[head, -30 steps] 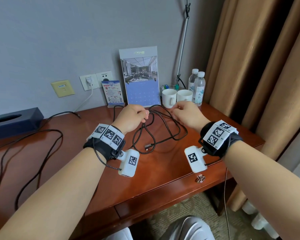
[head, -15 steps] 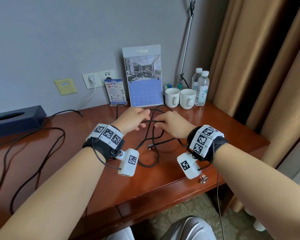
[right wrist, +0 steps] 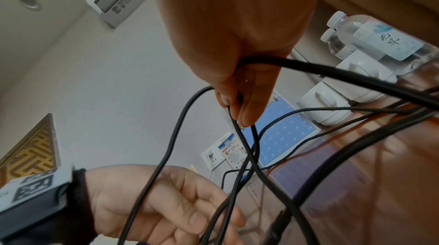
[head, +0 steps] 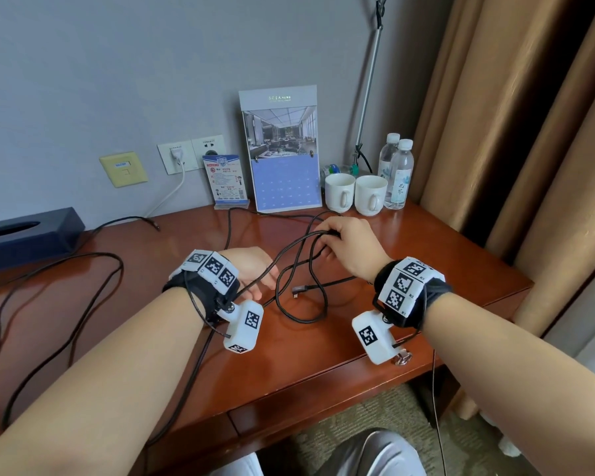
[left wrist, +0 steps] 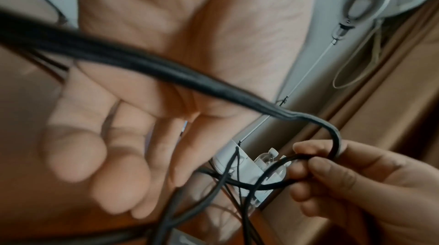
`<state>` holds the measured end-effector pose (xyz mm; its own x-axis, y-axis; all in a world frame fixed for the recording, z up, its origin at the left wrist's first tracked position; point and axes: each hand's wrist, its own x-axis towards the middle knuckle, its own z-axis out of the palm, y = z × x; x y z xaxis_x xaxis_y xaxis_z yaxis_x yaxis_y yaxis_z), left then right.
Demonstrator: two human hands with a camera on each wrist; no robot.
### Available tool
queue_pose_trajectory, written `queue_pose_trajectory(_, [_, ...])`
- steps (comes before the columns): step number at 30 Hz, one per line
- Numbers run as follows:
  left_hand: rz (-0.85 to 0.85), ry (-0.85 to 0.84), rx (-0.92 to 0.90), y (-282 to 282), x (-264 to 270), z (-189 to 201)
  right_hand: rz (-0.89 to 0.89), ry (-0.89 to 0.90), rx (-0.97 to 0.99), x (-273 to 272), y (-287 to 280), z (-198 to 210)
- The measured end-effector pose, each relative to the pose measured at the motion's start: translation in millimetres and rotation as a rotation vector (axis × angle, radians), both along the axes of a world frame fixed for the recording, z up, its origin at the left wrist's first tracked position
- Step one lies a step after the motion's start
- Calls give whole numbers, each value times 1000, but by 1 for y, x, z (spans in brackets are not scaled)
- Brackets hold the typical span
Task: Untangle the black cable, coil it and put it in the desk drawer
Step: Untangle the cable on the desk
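The right hand (head: 349, 247) pinches raised loops of the black cable (head: 303, 297) above the table (head: 443, 255); the left hand (head: 255, 273) lies open beneath. Best to draw the strands apart slowly, freeing the plug end first.

Lighting: soft, even, moderately bright; pale glare streaks on the polished desk top (head: 409, 255). Head view sharp, with wide-angle bending toward the edges. Left wrist view: left hand (left wrist: 133, 117) and nearest black cable (left wrist: 166, 72) blurred; right wrist view sharper, dimmer.

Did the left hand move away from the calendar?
Yes. The left hand has pulled back from the calendar toward the desk's front edge.
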<state>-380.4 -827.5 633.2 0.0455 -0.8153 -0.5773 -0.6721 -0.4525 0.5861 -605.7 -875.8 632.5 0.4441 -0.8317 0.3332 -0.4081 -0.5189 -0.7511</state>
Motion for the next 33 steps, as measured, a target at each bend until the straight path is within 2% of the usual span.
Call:
queue_pose_trajectory(5, [-142, 152, 96, 0, -8, 1, -58, -58, -20, 4, -1, 1])
queue_pose_trajectory(11, [-87, 122, 40, 2, -6, 4, -97, -27, -106, -2, -4, 4])
queue_pose_trajectory(17, [54, -273, -71, 0, 17, 13, -194, 78, -233, -16, -16, 9])
queue_pose_trajectory(22, [237, -433, -127, 2, 50, 20, -281, 212, -278, -29, -25, 12])
queue_pose_trajectory(26, [297, -605, -169, 5, 67, 23, -313, 257, -294, -32, -23, 12])
queue_pose_trajectory(30, [242, -730, -137, 11, 60, 20, -293, 197, -267, -27, -22, 10])
queue_pose_trajectory(33, [153, -724, -159, 13, 49, 18, -279, 155, -271, -24, -20, 12])
